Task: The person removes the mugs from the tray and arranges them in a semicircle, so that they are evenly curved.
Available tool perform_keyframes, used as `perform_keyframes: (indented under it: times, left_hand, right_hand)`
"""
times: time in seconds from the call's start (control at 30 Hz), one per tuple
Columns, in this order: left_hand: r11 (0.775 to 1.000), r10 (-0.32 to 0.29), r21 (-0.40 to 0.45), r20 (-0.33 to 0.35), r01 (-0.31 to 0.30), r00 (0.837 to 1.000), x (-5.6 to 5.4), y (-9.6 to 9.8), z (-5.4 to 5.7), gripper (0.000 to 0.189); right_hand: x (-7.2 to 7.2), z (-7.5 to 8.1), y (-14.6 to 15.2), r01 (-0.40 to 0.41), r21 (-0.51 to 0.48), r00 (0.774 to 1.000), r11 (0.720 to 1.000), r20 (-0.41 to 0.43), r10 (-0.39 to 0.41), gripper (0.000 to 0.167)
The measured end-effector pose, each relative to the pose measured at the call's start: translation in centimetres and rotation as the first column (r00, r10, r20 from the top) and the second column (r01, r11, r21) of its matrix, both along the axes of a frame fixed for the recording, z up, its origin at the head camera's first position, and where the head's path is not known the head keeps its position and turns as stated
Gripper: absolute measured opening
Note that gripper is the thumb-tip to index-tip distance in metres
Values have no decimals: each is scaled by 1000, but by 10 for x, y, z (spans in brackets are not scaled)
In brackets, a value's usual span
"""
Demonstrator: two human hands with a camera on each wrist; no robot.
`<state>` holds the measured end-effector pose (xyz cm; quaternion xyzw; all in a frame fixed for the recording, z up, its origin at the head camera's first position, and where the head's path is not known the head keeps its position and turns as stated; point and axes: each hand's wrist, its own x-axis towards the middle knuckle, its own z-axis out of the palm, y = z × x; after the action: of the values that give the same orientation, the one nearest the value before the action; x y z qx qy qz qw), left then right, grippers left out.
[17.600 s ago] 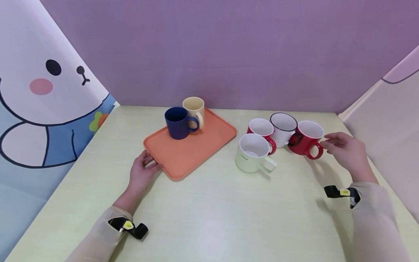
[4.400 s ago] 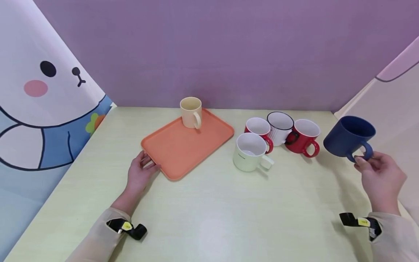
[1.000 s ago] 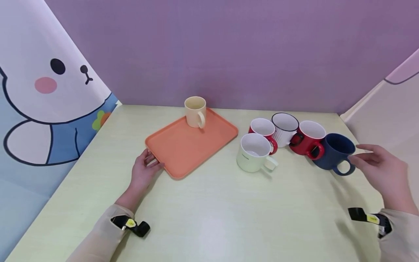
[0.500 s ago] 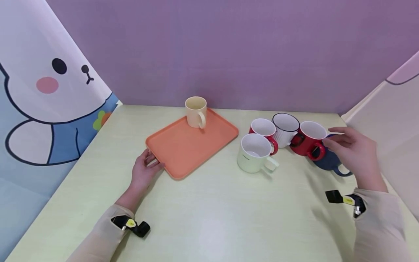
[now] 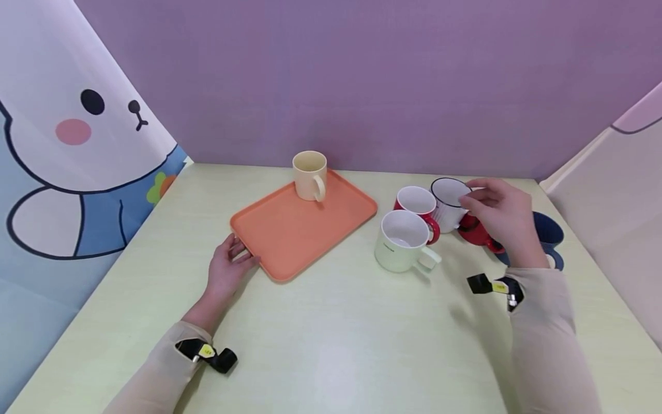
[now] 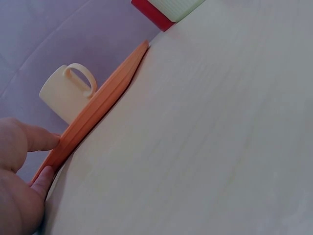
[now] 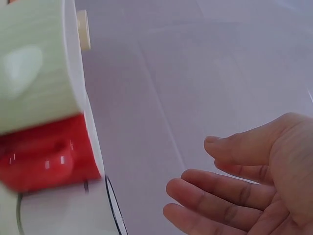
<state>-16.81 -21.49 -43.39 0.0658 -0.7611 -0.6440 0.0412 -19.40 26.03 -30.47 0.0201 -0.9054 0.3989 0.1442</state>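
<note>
My left hand (image 5: pixel 226 273) holds the near-left edge of the orange tray (image 5: pixel 295 241); in the left wrist view, its digits lie above and below the tray rim (image 6: pixel 105 100). A cream mug (image 5: pixel 309 181) stands at the tray's back. Over on the right, my right hand (image 5: pixel 504 215) hovers with relaxed fingers over a red mug (image 5: pixel 473 230), its fingertips near the rim of a white mug with a black rim (image 5: pixel 446 215). Nothing is between its fingers in the right wrist view. A navy mug (image 5: pixel 549 227) stands partly hidden behind my right wrist.
Left of the white mug stands another red mug (image 5: pixel 416 198), with a pale green mug (image 5: pixel 400 247) in front of it. All rest on the light wooden table (image 5: pixel 331 345). A purple backdrop (image 5: pixel 362 86) rises along the back edge.
The navy mug went from the tray to the table's right side, carried by my right hand. My right hand has since let go and moved left over the mugs. My left hand stays put.
</note>
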Motion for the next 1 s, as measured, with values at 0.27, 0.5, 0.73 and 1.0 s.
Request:
perform_keyframes:
  times: [0.27,0.5,0.73,1.0]
  left_hand:
    - [1000,-6,-11,-6,6,1000,0,-1,0,80]
    - [1000,-11,-1,-18,11,1000,-2,-1,-1,78]
    - [1000,-5,-2,-30,5,1000,-3,-1,-1,75]
    - [1000,6,7,-32,-6,999,-4,0,-3,73]
  right_hand:
    - [-19,1,-32,-71,-43,995,997,64,74,42]
    - [-31,0,-59,-149,-66,984,987,85,154,40]
    - [-43,-4,-85,-212,-71,972,975,88,217,38]
    - [-60,-9,-114,-278,-70,957,958,70,282,35]
